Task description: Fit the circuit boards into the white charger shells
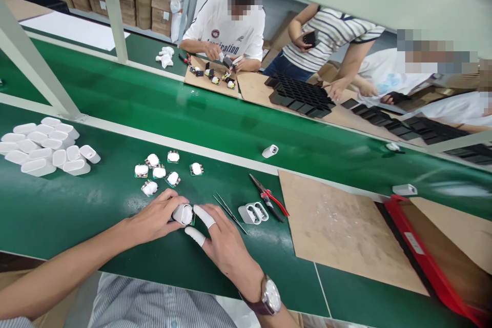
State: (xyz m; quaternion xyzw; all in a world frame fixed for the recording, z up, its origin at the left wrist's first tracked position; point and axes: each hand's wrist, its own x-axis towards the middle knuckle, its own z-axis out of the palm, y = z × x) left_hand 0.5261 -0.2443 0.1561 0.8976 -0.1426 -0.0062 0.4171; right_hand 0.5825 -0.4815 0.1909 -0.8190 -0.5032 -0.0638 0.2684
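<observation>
My left hand (163,212) is closed around a white oval plastic housing (178,213), its open end turned to the right. A small circuit board (187,214) topped with a white lump sits at that opening, partly inside. My right hand (226,246), white cots on thumb and index finger, pinches the board's outer side. Beyond my hands lie several similar circuit boards (159,171). To the right are steel tweezers (230,213), two upright housings (251,213) with parts inside, and red-and-black pliers (269,197).
Several white housings (38,165) stand grouped at the left. A cardboard sheet (334,230) and a red-edged tray (418,256) lie right. Behind a metal rail, a green conveyor belt (215,123) carries a housing (270,151). Across it, people work beside black cases (300,95).
</observation>
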